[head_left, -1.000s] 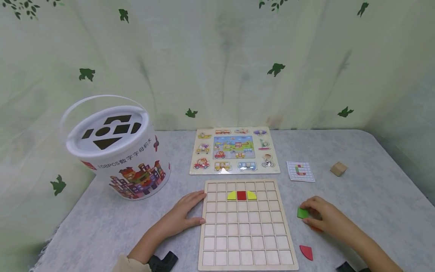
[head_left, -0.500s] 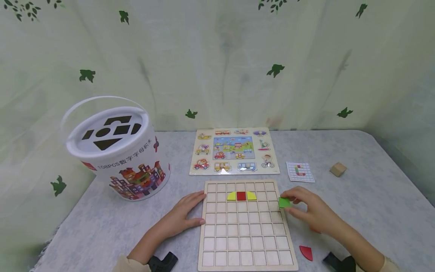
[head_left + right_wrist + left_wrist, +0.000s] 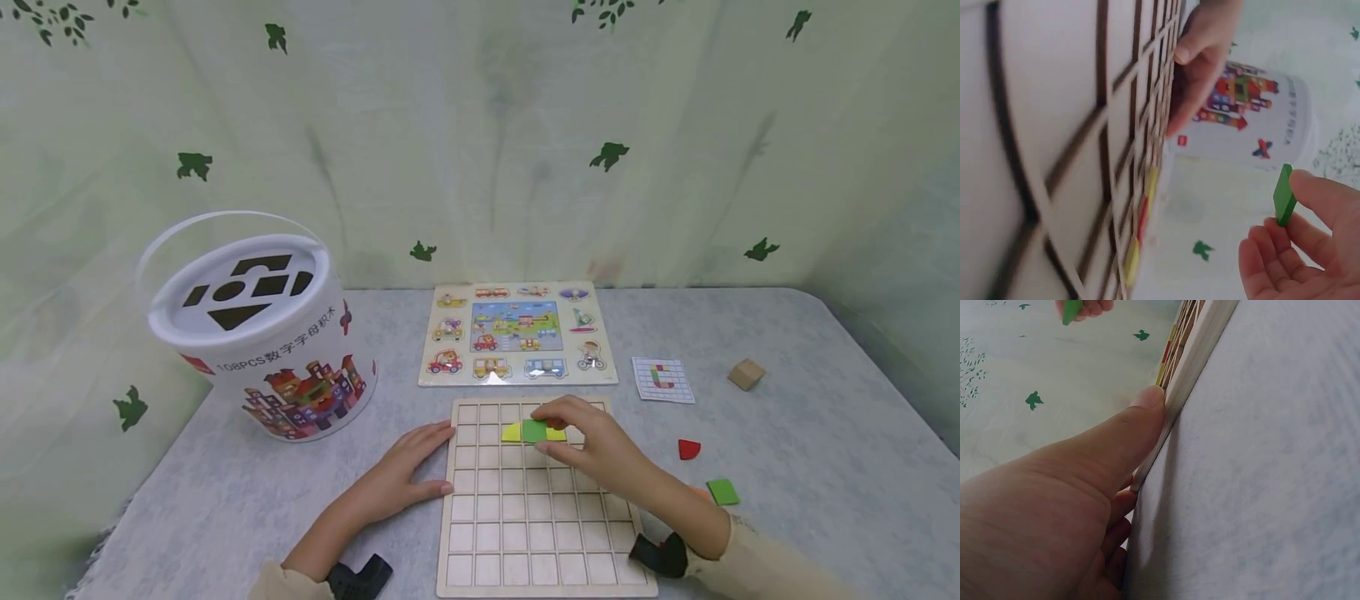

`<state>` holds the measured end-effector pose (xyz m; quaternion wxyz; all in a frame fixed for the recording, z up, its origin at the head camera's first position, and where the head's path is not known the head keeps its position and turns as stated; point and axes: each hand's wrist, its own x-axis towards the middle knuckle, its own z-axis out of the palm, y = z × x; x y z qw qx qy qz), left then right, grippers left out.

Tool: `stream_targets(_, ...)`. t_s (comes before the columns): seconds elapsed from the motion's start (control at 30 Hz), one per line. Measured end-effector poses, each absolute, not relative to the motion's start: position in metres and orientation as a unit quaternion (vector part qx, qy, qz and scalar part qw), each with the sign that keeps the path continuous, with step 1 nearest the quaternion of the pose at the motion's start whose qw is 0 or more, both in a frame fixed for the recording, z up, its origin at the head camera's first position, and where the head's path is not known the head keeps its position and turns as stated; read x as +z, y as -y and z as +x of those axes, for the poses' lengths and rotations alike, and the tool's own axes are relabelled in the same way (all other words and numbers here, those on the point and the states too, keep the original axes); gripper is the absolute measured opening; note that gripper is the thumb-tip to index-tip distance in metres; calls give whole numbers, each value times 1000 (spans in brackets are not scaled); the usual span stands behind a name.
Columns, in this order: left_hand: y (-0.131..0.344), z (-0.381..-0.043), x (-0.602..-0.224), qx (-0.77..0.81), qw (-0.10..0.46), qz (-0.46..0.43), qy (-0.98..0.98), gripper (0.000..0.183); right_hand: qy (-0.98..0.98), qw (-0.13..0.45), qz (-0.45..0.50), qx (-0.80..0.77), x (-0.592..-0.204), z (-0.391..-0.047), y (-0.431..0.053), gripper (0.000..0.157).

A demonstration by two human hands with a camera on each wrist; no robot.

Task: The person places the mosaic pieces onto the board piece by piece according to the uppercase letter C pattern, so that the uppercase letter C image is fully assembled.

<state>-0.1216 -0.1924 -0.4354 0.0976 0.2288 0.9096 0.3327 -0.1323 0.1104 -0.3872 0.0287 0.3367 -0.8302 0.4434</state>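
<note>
Between thumb and fingers, my right hand pinches a green square tile above the wooden grid board. From the head, the tile covers the red square; the right wrist view shows this red square tile in the board's row, and the green tile held clear of the board. Yellow quarter-round tiles sit on either side, a left one and a right one. My left hand lies at the board's left edge, its fingertips and thumb touching the side.
Right of the board lie a red quarter-round tile, a green square tile and an orange piece partly behind the forearm. Farther back are a pattern card, a wooden cube, a picture puzzle and a white bucket.
My right hand picked up a green tile from the right side and carried it left over the board's row of tiles. The left hand stays at the edge.
</note>
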Motion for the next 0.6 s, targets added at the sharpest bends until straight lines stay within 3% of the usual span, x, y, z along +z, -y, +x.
stream_targets(0.37,193,-122,-435,334,98,229,-909,77,839,-80,318,433,-414,-146,-92,27)
stream_targets(0.6,192,-122,-434,336,98,234,-907,77,862,-85,328,376,-424,-151,-87,25)
